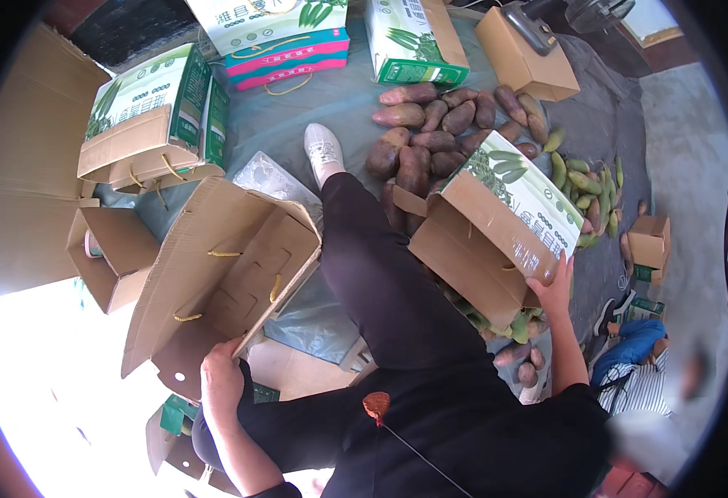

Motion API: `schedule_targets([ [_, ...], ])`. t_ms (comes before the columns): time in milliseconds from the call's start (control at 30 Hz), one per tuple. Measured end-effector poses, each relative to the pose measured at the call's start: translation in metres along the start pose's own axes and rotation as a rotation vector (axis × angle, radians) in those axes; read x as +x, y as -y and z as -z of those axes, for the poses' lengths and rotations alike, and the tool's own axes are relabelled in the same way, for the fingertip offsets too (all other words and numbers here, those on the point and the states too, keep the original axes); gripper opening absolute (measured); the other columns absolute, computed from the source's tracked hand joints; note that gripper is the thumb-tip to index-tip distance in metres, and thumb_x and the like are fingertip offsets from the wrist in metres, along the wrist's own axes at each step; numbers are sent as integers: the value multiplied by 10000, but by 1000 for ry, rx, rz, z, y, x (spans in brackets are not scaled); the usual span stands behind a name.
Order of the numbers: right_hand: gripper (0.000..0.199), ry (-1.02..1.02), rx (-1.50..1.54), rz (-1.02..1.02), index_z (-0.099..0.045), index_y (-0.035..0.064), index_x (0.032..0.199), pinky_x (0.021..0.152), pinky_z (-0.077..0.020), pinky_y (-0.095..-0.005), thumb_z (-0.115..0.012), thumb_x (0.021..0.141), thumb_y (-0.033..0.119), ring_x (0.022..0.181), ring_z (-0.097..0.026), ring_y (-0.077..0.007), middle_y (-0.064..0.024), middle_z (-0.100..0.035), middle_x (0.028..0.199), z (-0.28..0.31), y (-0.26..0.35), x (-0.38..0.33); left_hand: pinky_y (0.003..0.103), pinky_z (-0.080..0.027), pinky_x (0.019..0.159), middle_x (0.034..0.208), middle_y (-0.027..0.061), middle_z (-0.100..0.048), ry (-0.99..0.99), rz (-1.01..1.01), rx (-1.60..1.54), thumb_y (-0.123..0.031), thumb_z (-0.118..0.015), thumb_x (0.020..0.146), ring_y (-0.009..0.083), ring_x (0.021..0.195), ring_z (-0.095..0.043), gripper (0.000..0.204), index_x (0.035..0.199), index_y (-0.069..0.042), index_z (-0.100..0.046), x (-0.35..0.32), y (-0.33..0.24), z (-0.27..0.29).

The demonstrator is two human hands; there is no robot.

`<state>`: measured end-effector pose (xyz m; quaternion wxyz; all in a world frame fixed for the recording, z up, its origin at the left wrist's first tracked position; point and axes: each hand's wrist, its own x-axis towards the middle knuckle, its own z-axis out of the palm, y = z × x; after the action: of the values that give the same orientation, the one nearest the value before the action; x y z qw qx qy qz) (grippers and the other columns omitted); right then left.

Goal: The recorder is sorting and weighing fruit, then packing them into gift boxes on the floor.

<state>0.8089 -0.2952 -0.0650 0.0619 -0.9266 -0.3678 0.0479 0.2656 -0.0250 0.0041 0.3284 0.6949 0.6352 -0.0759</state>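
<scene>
My left hand (221,383) grips the near edge of an open brown carton (252,261), fingers closed on the cardboard. Yellow rope handles hang inside this carton, and its long flap stands up on the left. To the right, my right hand (555,290) holds the rim of a second carton (468,249), tilted on its side with its open brown inside toward me. A white and green radish print covers that carton's upper face. Beyond and under it lie purple-red radishes (439,141) and green radishes (588,183).
Printed gift cartons (140,104) stand at the far left. A pink and teal box (285,60) and another printed carton (418,41) are at the back. A small open brown box (111,257) lies left. At the lower right sits another person in striped clothing (634,386).
</scene>
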Motion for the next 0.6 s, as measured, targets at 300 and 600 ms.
schedule_targets([
  [300,730,233,-266,-184,-261,59,1421,996,-351,-503,-611,817,269,1237,-388,-430,-202,-383,1392,24,56,11,407,-476,803,948,206,-624,-41,-53,-14,84,-477,740,364,903,-603,379,1046,-47,-658,0,11,-2],
  [600,463,-176,252,89,-482,125,1310,910,-427,-387,-423,875,-20,1120,-543,-333,-171,-542,1249,33,79,92,396,-491,777,910,195,-622,-52,-87,23,100,-476,722,350,859,-609,395,1034,-53,-664,-4,17,-6],
])
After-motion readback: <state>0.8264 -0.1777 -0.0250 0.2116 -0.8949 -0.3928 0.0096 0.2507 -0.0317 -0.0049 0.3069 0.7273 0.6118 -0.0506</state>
